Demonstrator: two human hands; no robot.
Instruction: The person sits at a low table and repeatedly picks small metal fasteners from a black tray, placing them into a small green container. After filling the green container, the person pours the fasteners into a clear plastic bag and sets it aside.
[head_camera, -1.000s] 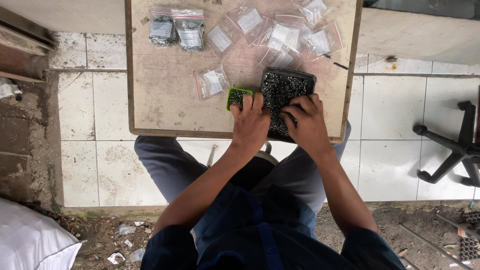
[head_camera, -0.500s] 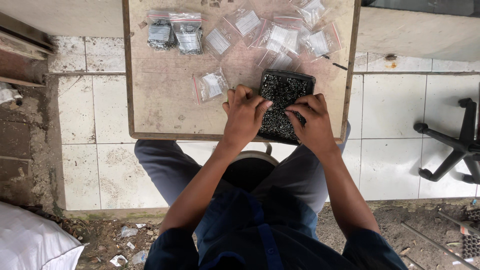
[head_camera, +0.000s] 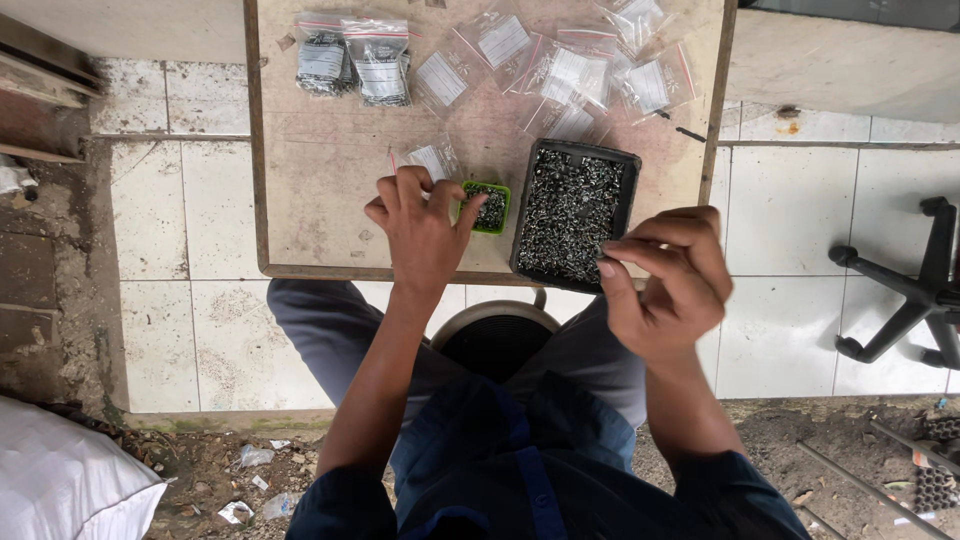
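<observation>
My left hand (head_camera: 420, 232) rests on the wooden tabletop (head_camera: 320, 200) with its fingers curled over the near edge of a small clear plastic bag (head_camera: 432, 160). Its thumb touches a little green cup (head_camera: 487, 208) holding small dark screws. Right of the cup stands a black tray (head_camera: 572, 212) heaped with small metal screws. My right hand (head_camera: 665, 285) hovers at the tray's near right corner, thumb and fingers pinched together on what looks like a few screws.
Several clear zip bags (head_camera: 575, 75) lie along the table's far side, two of them (head_camera: 352, 62) filled with dark parts. A round stool (head_camera: 495, 335) sits under me. A black chair base (head_camera: 915, 290) stands on the tiled floor at right, a white sack (head_camera: 60, 480) at lower left.
My right hand has lifted off the tray and drawn back to its near right corner, fingers pinched. My left hand shifted left, uncovering the green cup.
</observation>
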